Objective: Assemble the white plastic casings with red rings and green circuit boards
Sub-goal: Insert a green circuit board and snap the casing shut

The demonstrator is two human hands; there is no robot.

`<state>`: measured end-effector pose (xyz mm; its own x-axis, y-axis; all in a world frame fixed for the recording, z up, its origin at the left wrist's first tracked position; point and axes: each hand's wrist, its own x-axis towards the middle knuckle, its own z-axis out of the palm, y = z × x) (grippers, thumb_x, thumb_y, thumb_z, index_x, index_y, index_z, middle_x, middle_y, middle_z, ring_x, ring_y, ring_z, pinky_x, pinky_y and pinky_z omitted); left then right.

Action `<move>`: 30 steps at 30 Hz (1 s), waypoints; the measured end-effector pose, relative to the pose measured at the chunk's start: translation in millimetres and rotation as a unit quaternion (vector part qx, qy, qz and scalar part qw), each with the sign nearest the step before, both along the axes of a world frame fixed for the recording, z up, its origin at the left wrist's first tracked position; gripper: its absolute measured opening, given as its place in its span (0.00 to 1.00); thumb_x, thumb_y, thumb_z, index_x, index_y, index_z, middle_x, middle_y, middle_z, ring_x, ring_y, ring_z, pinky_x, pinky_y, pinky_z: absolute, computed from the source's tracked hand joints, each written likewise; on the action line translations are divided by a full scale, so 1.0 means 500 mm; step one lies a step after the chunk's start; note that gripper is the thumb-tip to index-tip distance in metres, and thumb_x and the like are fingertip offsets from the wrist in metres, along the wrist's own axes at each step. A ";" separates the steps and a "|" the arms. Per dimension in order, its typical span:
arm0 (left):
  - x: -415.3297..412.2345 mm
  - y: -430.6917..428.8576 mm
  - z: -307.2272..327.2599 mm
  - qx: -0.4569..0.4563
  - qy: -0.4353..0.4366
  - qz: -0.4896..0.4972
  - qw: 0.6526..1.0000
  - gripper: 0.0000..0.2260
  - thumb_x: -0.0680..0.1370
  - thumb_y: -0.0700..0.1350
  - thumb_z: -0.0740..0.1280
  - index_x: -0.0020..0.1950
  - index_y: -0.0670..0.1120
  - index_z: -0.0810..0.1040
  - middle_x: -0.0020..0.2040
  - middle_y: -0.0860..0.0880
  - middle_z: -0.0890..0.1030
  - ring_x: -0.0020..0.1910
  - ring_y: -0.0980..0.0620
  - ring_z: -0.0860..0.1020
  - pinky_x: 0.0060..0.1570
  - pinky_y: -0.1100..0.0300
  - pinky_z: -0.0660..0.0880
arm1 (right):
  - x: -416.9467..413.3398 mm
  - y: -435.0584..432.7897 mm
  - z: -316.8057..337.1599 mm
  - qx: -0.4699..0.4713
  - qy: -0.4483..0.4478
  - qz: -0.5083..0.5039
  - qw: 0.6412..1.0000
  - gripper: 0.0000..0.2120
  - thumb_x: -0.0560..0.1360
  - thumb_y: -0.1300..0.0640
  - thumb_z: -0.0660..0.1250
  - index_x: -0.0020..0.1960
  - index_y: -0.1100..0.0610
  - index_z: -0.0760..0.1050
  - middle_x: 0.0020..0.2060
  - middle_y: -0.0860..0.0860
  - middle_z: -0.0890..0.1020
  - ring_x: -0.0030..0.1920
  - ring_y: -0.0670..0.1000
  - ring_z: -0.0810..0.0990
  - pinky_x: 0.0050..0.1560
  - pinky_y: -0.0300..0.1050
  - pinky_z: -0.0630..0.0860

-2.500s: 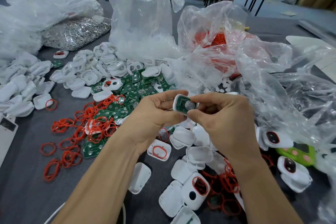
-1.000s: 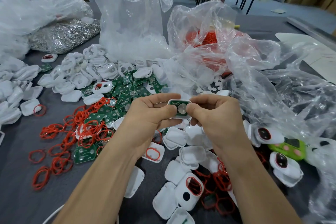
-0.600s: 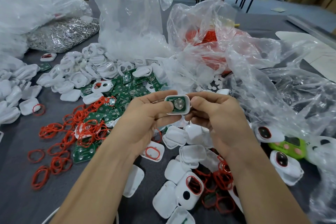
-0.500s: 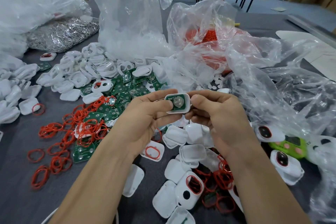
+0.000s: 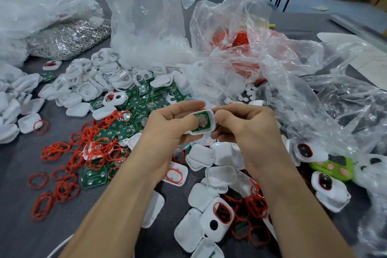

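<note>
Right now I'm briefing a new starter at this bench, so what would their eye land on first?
The two hands at centre: the left hand and right hand grip a white casing with a green circuit board seated in it. To the left, red rings lie tangled over the grey table, and crumpled clear bags rise behind.

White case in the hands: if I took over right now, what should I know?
Left hand and right hand both pinch one white casing above the table, left thumb on the green board seated inside.
Spare casings, boards and red rings lie in piles on the table.
Done: board in this casing; a ringed casing lies nearby.
Left: this one's ring cannot be seen; many loose parts wait.
</note>
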<state>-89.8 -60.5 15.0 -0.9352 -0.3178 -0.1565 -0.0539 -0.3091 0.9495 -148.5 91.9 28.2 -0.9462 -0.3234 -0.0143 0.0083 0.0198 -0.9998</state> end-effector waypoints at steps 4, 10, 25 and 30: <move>0.002 0.003 0.004 -0.002 -0.008 -0.003 1.000 0.09 0.78 0.36 0.70 0.52 0.46 0.87 0.49 0.42 0.88 0.44 0.48 0.86 0.40 0.60 0.83 | 0.000 -0.001 -0.002 0.011 0.003 0.010 1.000 0.09 0.77 0.65 0.71 0.43 0.56 0.88 0.33 0.58 0.86 0.31 0.52 0.84 0.34 0.38 0.79; 0.002 0.004 0.002 -0.027 -0.009 -0.001 1.000 0.07 0.77 0.36 0.72 0.49 0.46 0.88 0.46 0.43 0.88 0.42 0.50 0.86 0.39 0.62 0.81 | 0.001 0.000 -0.003 0.018 0.004 0.013 1.000 0.10 0.77 0.65 0.70 0.42 0.55 0.88 0.33 0.58 0.86 0.31 0.53 0.84 0.34 0.39 0.79; 0.008 -0.002 0.005 -0.030 0.012 -0.006 0.999 0.11 0.74 0.29 0.72 0.42 0.44 0.88 0.42 0.40 0.87 0.38 0.47 0.86 0.38 0.59 0.82 | 0.003 -0.001 -0.003 0.033 0.013 0.019 0.999 0.12 0.76 0.66 0.70 0.40 0.53 0.88 0.30 0.57 0.85 0.30 0.52 0.84 0.33 0.37 0.78; 0.007 -0.001 0.006 -0.042 0.009 -0.005 0.999 0.12 0.73 0.29 0.72 0.39 0.44 0.88 0.40 0.40 0.87 0.38 0.47 0.86 0.38 0.59 0.82 | 0.001 0.001 -0.005 0.036 0.015 0.019 0.999 0.12 0.76 0.66 0.70 0.41 0.53 0.88 0.30 0.57 0.85 0.30 0.52 0.84 0.33 0.37 0.78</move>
<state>-86.5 -61.0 18.0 -0.9410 -0.3194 -0.1119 -0.0387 -0.2271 0.9731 -148.1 92.2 25.6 -0.9333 -0.3590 -0.0102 -0.0245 0.0918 -0.9955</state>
